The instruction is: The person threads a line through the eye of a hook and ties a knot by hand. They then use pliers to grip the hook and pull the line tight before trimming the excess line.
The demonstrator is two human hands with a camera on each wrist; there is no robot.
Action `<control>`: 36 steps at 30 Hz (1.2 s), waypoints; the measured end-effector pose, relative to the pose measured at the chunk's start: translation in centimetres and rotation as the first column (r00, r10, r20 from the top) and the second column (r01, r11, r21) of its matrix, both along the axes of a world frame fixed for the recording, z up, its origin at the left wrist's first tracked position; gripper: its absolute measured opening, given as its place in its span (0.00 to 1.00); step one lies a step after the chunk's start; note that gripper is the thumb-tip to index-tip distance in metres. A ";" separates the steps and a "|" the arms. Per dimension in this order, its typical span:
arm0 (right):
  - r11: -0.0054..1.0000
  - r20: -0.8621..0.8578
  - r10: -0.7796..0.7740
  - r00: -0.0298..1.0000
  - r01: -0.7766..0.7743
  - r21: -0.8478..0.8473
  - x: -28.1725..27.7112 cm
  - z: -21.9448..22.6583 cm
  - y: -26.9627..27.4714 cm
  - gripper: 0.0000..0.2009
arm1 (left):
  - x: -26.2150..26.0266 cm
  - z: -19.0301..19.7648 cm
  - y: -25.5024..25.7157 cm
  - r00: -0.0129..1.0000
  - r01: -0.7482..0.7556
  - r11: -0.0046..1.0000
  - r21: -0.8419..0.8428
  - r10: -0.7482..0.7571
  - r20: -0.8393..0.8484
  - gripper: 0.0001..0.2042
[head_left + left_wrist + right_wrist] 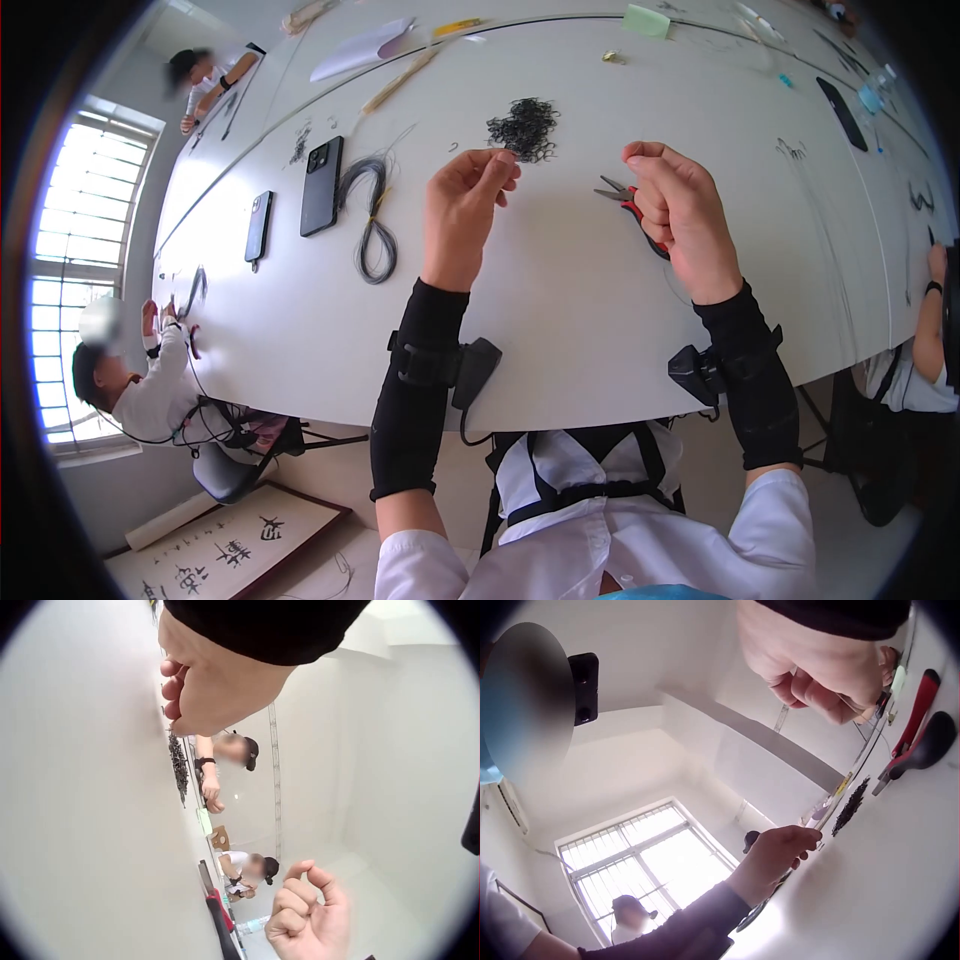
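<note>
My left hand (pixel 468 195) is just in front of a pile of small black hook-like pieces (pixel 524 130). Its thumb presses against the bent index finger in a pinch, and the fingertips hide what is between them; I cannot tell what that is. Raised to the right, my right hand (pixel 685 215) has its fingers curled and its thumb against the index finger. A fine clear line (pixel 845 698) shows at those fingers in the right wrist view. Beneath that hand lie red-and-black pliers (pixel 630 205), jaws pointing left and slightly parted.
Left of the pile lie a looped grey line bundle (pixel 372 225) with a yellow tie and two phones, the larger one (pixel 321 187) nearer. Loose strands (pixel 825 215) spread at the right. Farther back are a wooden stick (pixel 400 80) and green paper (pixel 647 22). Other people sit around the table.
</note>
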State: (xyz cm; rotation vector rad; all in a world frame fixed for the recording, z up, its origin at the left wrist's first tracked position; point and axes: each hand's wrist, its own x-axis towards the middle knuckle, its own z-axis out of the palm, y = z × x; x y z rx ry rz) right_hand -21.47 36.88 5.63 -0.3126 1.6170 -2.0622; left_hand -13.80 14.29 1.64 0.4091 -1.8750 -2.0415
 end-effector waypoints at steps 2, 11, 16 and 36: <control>0.996 -0.003 0.018 1.000 -0.017 0.086 0.8 0.1 -0.6 0.10 | 0.9 1.0 2.4 0.995 0.097 0.968 0.232 -0.100 -0.001 0.11; 0.987 -0.069 0.095 0.993 -0.085 0.139 2.0 -1.3 -2.2 0.13 | 1.0 0.4 4.4 0.982 0.187 0.883 0.431 -0.166 -0.085 0.09; 0.982 -0.131 0.079 0.988 -0.055 0.178 1.9 -1.7 -2.4 0.14 | 1.2 0.4 4.6 0.986 0.160 0.898 0.411 -0.161 -0.033 0.10; 0.955 -0.410 0.034 0.911 0.091 0.283 1.6 -2.3 -2.3 0.12 | 1.0 0.6 5.8 0.990 -0.110 0.885 -0.452 0.057 -0.129 0.04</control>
